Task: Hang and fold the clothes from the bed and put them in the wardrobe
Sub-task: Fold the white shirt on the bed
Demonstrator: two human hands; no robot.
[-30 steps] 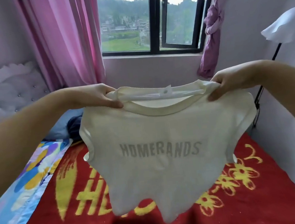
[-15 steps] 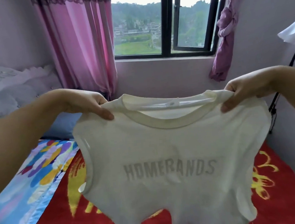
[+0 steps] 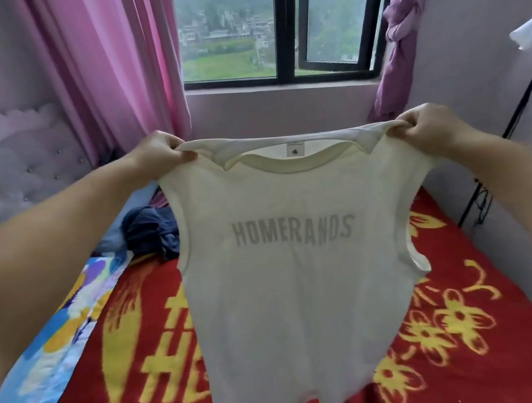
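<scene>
**Cream vest held up over the bed, folding not yet begun**

A person holds a cream sleeveless top [image 3: 295,264] spread in the air at the centre of the frame, its grey lettering "HOMERANDS" facing the camera. The left hand [image 3: 161,155] pinches one shoulder of the top, left of centre; the right hand [image 3: 424,132] pinches the other shoulder, right of centre. Both hands have fingers and thumb curled tightly on the cloth. The top hangs clear above a red blanket with yellow patterns [image 3: 471,327] that fills the lower half of the frame.

As a judgement, the task is at an early stage: this garment is neither folded nor on a hanger, and a dark blue heap of clothing [image 3: 150,231] lies on the bed at left centre, waiting its turn.

The wardrobe is not in view, nor is any hanger. The top hides the middle of the bed, so more clothes may lie behind it. The dark heap is too crumpled to say what it holds.
</scene>
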